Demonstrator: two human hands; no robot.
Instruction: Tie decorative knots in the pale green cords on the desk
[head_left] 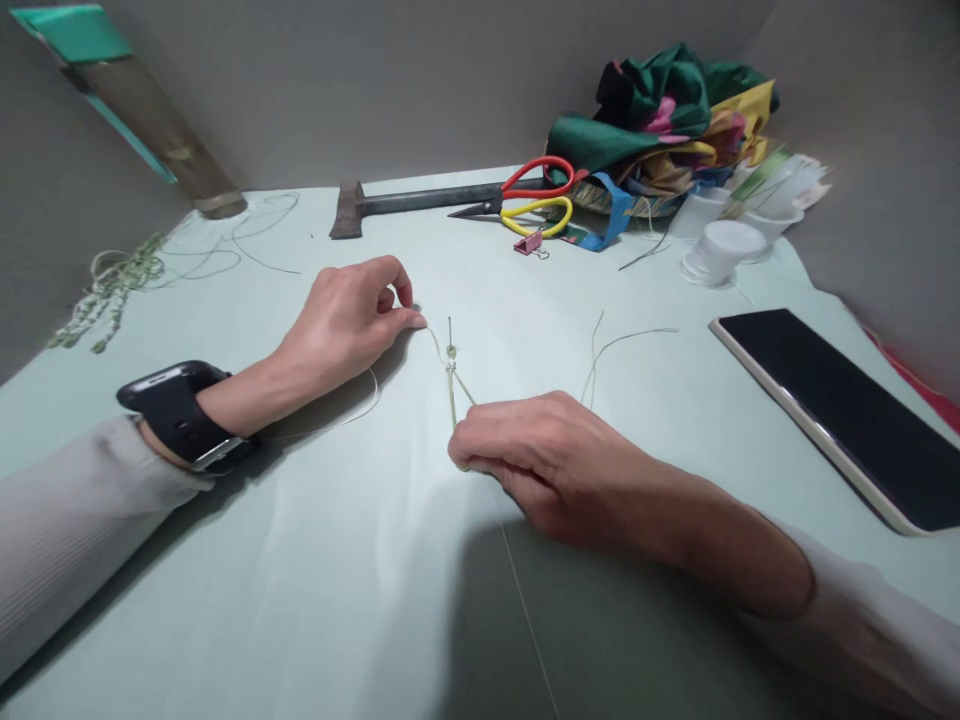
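Note:
A nail stands upright in the pale table top, with a small knotted piece of green and white cord at its foot. My left hand, just left of the nail, pinches a thin pale thread that runs to the knot. Strands of green cord run down from the knot into my right hand, whose fingers are closed on them. Loose thread ends stick up behind the right hand. One fine thread trails toward the front edge.
Behind lie a hammer, scissors, a pink binder clip and a heap of coloured cloth. White spools and a phone are on the right. At left are braided cords and a leaning wooden post.

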